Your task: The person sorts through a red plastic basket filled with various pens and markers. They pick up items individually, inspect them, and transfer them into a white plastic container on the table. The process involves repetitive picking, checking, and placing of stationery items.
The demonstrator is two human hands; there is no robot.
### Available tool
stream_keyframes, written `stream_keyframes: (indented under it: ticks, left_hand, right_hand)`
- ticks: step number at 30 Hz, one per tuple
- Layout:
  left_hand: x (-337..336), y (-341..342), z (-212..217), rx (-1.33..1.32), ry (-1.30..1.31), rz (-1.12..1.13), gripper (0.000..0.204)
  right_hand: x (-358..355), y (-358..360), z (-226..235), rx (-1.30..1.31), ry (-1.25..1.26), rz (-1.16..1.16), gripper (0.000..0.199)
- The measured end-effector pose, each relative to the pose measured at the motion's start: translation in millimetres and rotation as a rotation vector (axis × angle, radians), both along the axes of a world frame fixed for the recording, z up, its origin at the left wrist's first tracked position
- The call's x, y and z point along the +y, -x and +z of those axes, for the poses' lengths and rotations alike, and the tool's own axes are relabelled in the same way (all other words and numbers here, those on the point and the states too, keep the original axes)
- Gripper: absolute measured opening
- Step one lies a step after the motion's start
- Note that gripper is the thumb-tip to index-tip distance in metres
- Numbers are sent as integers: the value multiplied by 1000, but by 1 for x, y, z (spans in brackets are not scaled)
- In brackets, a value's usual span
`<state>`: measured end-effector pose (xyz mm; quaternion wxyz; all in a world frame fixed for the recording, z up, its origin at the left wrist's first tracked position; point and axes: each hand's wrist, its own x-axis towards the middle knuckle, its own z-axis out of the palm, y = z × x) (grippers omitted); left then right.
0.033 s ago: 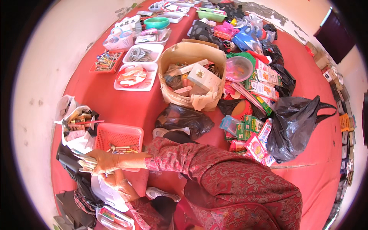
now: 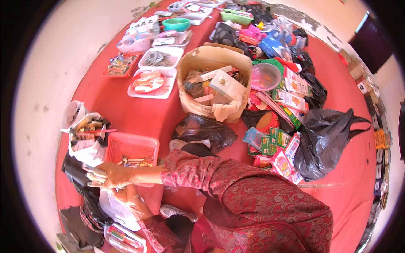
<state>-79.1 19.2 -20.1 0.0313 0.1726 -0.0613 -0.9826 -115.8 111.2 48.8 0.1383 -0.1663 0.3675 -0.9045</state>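
Observation:
My right hand reaches across to the left, its fingers closed round a bunch of slim white pen-like sticks. Just below it, my left hand is curled, and its fingertips are partly hidden; what it holds, if anything, I cannot make out. Behind my right wrist stands a pink perforated basket with several loose pens in it. An open white bag, stuffed with slim packs and tubes, is beside the basket on the left. White plastic lies below my hands.
A large cardboard box of mixed packs stands ahead, with a black plastic bag before it. White trays and an orange tray sit on the red cloth. Colourful packets and another black bag lie to the right.
The view has shifted slightly, so the trays and box sit a little farther right. Both hands keep nearly the same pose, and the bunch stays in my right hand.

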Motion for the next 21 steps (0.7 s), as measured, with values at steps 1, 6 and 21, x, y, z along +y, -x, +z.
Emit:
stream_keyframes:
  ticks: [1, 6, 21]
  left_hand:
    - [-1, 2, 1, 14, 22, -9, 25]
    - [-7, -16, -7, -3, 101, 51, 26]
    - [-3, -15, 13, 127, -136, 163, 31]
  right_hand:
    - [-1, -1, 3, 21, -3, 7, 27]
    - [-9, -18, 2, 74, 40, 118, 29]
    - [-30, -23, -4, 74, -220, 155, 22]
